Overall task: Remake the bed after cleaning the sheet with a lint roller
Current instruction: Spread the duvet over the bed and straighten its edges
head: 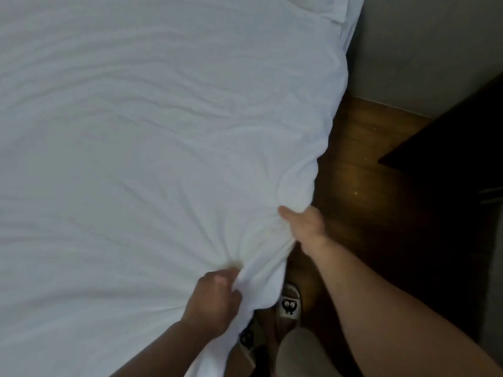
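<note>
Stage: The remake of the bed (338, 85) looks well under way, with a white cover (163, 145) spread over nearly the whole top. No lint roller is in view, so the cleaning step appears to be finished, though that is a judgement.

Left to do: The near side edge is gathered into a bunch and not yet laid straight. It probably needs pulling taut and dropping over the side, and the long creases need smoothing.

Left hand: The left hand (215, 300) is clenched on a fold of the cover at the near edge, fingers curled into the cloth.

Right hand: The right hand (304, 227) grasps the same edge a little farther up the bed, thumb on top and fingers tucked under the fabric.

Cover's look: Plain white and soft, it is ribbed with shallow wrinkles running across it. Sharper creases fan out from the two grips. Its edge looks puffy, and whether it is a sheet or a thin duvet cannot be told.

Where it lies: It lies across the bed from the near corner to a white pillow (313, 9) at the head, its right edge overhanging the wooden floor (353, 159).

Surroundings: A slipper with a cartoon face (290, 306) shows beneath the raised edge, and dark furniture (449, 131) stands against the wall (422, 50).
</note>
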